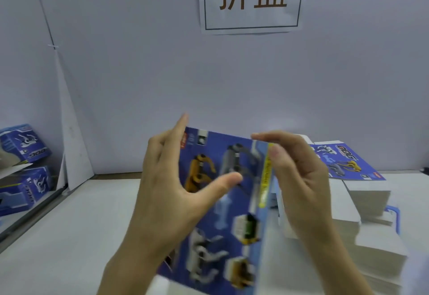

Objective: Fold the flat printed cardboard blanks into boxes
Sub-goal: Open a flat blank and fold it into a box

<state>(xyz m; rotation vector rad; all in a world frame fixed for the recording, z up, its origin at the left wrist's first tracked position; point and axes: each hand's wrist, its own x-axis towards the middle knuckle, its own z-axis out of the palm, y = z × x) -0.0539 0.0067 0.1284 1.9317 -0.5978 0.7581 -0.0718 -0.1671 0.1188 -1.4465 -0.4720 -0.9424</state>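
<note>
The blue printed blank (pixel 222 192) stands raised between your hands, above the white table (pixel 69 236), its picture face toward your left palm. Your left hand (pixel 167 192) is spread wide, thumb laid across the print, fingers behind the far edge. Your right hand (pixel 294 178) pinches the yellow-striped fold edge between thumb and curled fingers. To square it well, I'd press along the crease, not the panel middle, and keep your left hand flat as backing. Beyond your right hand lies the stack of blanks (pixel 362 192); left of your left hand sit finished boxes (pixel 25 146).
</note>
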